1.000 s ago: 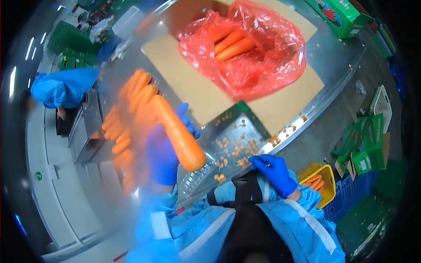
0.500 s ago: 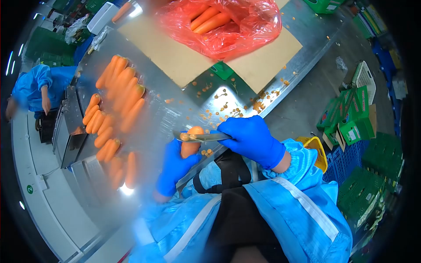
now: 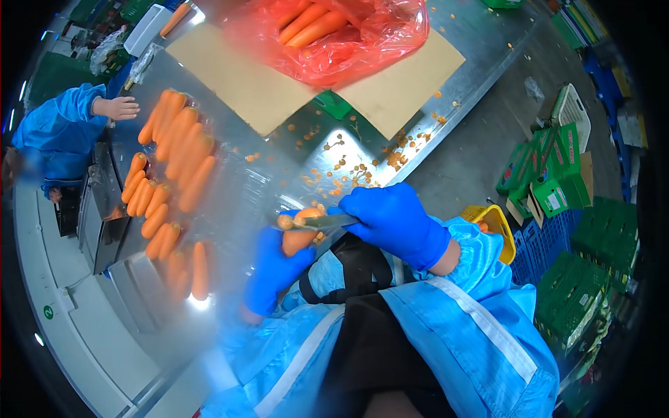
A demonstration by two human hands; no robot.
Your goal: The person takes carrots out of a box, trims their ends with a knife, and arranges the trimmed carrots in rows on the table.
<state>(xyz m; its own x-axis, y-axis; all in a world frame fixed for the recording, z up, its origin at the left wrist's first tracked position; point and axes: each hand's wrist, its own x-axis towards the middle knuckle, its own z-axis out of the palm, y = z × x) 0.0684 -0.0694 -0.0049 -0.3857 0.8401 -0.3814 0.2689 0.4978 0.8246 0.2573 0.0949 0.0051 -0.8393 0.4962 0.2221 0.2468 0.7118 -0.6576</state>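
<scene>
My left hand [image 3: 274, 268], in a blue glove, is wrapped round a carrot [image 3: 298, 242] whose thick end points up and away from me. My right hand [image 3: 394, 224], gloved the same way, grips a knife [image 3: 326, 222]. The blade lies across the carrot's upper end, and a small round piece of carrot [image 3: 285, 221] sits at the blade's tip. Beyond my hands, round carrot slices [image 3: 359, 172] and scraps are scattered on the metal table [image 3: 244, 182]. To the left, several whole carrots [image 3: 188, 145] lie in rows; a blur softens part of them.
A red plastic bag [image 3: 327, 59] of carrots rests on an opened cardboard box [image 3: 397, 94]. A yellow basket [image 3: 498, 233] stands by my right elbow, with green boxes [image 3: 554, 174] and crates [image 3: 575, 296] beyond. At left, another person [image 3: 66, 132] in blue reaches towards the table.
The view has shifted slightly, so the table's contents sit further left and up. The other person's arm now stretches out towards the carrots. My hands keep hold of the carrot and knife.
</scene>
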